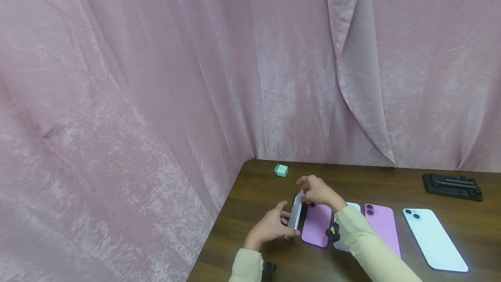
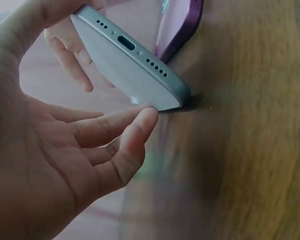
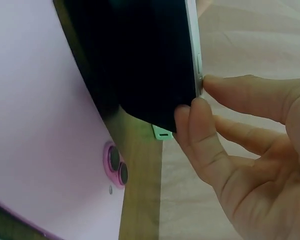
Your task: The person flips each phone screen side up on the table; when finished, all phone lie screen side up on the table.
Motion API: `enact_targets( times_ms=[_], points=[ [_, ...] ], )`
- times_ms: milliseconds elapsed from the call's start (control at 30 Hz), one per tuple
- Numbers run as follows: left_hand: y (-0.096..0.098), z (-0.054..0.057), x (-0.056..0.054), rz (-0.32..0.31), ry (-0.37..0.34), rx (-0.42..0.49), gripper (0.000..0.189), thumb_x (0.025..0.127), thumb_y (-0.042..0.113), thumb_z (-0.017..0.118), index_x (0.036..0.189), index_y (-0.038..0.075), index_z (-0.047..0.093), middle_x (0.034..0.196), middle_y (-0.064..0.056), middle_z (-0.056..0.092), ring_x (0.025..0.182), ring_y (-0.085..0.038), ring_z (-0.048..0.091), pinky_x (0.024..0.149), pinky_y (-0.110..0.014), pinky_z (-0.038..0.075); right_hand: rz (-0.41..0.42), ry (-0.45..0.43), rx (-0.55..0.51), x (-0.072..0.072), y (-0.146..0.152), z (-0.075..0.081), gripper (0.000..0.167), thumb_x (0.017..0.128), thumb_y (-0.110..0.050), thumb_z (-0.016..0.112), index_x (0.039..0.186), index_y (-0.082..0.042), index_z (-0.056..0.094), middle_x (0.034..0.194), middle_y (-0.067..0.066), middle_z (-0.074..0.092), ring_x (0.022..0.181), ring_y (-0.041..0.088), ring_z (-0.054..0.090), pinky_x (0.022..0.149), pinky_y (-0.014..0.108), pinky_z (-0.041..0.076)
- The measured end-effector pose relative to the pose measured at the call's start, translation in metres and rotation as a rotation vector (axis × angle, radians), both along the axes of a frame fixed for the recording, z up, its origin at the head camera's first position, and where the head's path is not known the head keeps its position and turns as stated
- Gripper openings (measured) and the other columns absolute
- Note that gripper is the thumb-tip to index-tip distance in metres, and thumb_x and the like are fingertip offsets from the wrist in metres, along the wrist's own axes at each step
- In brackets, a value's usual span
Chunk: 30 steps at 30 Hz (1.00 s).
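Nearest the camera, a cream sleeve (image 1: 375, 247) runs from 4 o'clock to the right hand (image 1: 318, 191), its thumb and fingertips pinching the far end of a silver phone (image 1: 295, 213) tilted on edge. The left hand (image 1: 270, 225) grips the port end. From that phone, a purple phone (image 1: 317, 226) lies just beside at 4 o'clock; a green charger (image 1: 281, 170) sits near 11 on the wooden table (image 1: 242, 199).

Free tabletop (image 1: 250, 197) by green charger (image 1: 281, 170), purple phone (image 1: 316, 226) crowding held phone (image 1: 295, 213)
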<state>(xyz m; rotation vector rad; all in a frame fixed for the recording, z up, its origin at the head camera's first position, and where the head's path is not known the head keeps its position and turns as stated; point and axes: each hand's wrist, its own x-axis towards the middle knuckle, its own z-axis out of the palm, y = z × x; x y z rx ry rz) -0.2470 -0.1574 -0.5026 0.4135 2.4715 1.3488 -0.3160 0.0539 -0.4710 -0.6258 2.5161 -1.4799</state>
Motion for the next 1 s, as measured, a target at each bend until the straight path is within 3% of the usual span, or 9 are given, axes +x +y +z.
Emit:
enact_targets(
  times_ms=[133, 400, 600, 833, 1000],
  points=[
    [-0.005, 0.000, 0.000, -0.007, -0.060, 0.091, 0.099, 0.078, 0.015, 0.085, 0.155, -0.004, 0.025, 0.127, -0.011, 0.065, 0.102, -0.017, 0.065, 0.084, -0.037, 0.055, 0.006, -0.026, -0.052, -0.001, -0.001, -0.001, 0.048, 0.079, 0.013, 0.071, 0.125, 0.016, 0.056, 0.110, 0.036, 0.064, 0.071, 0.028, 0.069, 0.064, 0.044, 0.059],
    [-0.019, 0.001, -0.001, -0.030, -0.087, 0.198, 0.077, 0.086, 0.006, 0.078, 0.151, 0.001, 0.039, 0.118, -0.013, 0.065, 0.092, -0.021, 0.069, 0.070, -0.036, 0.058, 0.040, 0.086, -0.034, -0.006, -0.008, -0.009, 0.043, 0.083, 0.000, 0.076, 0.121, 0.013, 0.060, 0.115, 0.029, 0.066, 0.105, 0.041, 0.064, 0.087, 0.051, 0.054],
    [-0.023, 0.000, -0.003, -0.038, -0.105, 0.275, 0.067, 0.086, -0.002, 0.073, 0.148, 0.007, 0.049, 0.115, -0.016, 0.063, 0.085, -0.022, 0.069, 0.065, -0.039, 0.060, 0.077, 0.045, -0.067, -0.007, -0.013, -0.018, 0.042, 0.091, -0.004, 0.071, 0.125, 0.015, 0.056, 0.113, 0.025, 0.067, 0.103, 0.036, 0.065, 0.080, 0.046, 0.057],
    [-0.025, -0.001, -0.004, -0.045, -0.113, 0.334, 0.067, 0.086, -0.008, 0.068, 0.149, 0.001, 0.047, 0.123, -0.025, 0.063, 0.086, -0.025, 0.070, 0.065, -0.040, 0.060, 0.087, -0.076, -0.109, -0.005, -0.017, -0.021, 0.045, 0.097, -0.008, 0.065, 0.132, 0.016, 0.049, 0.124, 0.032, 0.058, 0.100, 0.038, 0.065, 0.077, 0.050, 0.058],
    [-0.028, -0.003, -0.004, -0.073, -0.112, 0.339, 0.067, 0.087, -0.006, 0.065, 0.150, -0.002, 0.044, 0.124, -0.027, 0.063, 0.088, -0.026, 0.069, 0.068, -0.040, 0.060, 0.044, -0.095, -0.080, -0.004, -0.020, -0.023, 0.043, 0.098, -0.014, 0.066, 0.129, 0.012, 0.054, 0.118, 0.026, 0.062, 0.095, 0.033, 0.065, 0.076, 0.048, 0.059]
  ],
)
